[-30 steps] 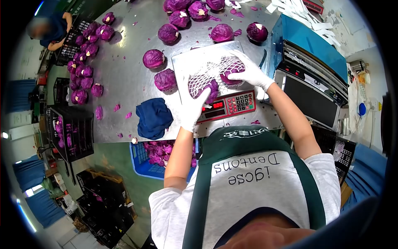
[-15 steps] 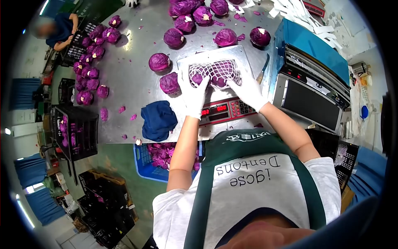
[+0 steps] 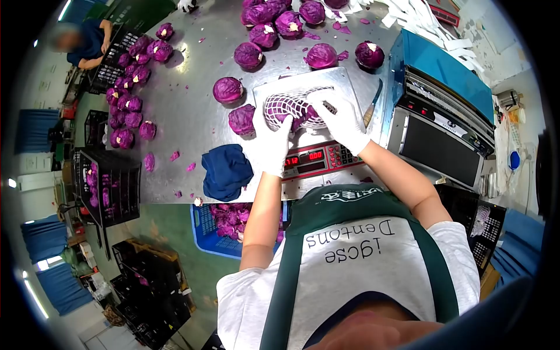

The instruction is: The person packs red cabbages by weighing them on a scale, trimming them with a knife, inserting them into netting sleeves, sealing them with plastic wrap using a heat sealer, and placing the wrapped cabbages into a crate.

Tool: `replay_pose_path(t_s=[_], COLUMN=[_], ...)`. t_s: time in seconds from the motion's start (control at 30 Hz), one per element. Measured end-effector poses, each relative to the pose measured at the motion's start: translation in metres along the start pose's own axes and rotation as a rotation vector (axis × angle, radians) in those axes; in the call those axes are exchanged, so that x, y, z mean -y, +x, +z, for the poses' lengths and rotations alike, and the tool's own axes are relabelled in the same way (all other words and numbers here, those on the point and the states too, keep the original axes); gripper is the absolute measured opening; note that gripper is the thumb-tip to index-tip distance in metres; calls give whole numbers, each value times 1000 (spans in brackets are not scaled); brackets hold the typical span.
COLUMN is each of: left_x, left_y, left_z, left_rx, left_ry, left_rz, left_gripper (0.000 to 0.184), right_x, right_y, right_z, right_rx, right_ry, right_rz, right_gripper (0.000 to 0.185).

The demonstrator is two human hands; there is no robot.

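Note:
Two red cabbages, or one long bundle of them, lie in a white foam net (image 3: 282,105) on the metal pan (image 3: 341,80) of a digital scale (image 3: 312,161); I cannot tell how many are inside. My left hand (image 3: 271,142), in a white glove, is closed round the left end of the bundle. My right hand (image 3: 343,123), also gloved, has its fingers bent over the right end and grips the net. Purple leaf of the red cabbage (image 3: 300,122) shows between the hands. Beside my left hand sits a loose red cabbage (image 3: 241,119).
More red cabbages (image 3: 248,55) lie across the steel table (image 3: 192,108). A blue cloth (image 3: 226,172) is at the front, a knife (image 3: 373,104) right of the scale, and a wrapping machine (image 3: 440,140) beyond. Below stands a blue crate (image 3: 204,236) of leaves. A person (image 3: 87,44) handles a black crate.
My right hand has moved up and inward over the bundle, its fingers now on the net's top right. The net covers the left part differently, and the scale's left digits have changed.

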State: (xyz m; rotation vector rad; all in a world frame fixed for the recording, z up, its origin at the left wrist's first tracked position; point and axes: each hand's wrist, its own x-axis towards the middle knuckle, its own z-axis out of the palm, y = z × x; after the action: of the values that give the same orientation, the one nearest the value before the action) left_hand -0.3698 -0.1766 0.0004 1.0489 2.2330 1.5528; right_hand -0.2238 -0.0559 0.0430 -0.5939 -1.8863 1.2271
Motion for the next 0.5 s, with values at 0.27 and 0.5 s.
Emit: replay_pose_path(t_s=[0.27,0.5], left_x=[-15,13], left_y=[15,15], left_z=[2,-14], left_rx=[-21,29], left_ry=[41,-1072], left_rz=[-14,-591], left_gripper=[57,55], right_x=[-12,-7], right_y=[-18,-26], right_z=[-11,-9], right_rx=[283,462], right_ry=[-157,-496], right_rz=[-197,-460], right_gripper=[15,14])
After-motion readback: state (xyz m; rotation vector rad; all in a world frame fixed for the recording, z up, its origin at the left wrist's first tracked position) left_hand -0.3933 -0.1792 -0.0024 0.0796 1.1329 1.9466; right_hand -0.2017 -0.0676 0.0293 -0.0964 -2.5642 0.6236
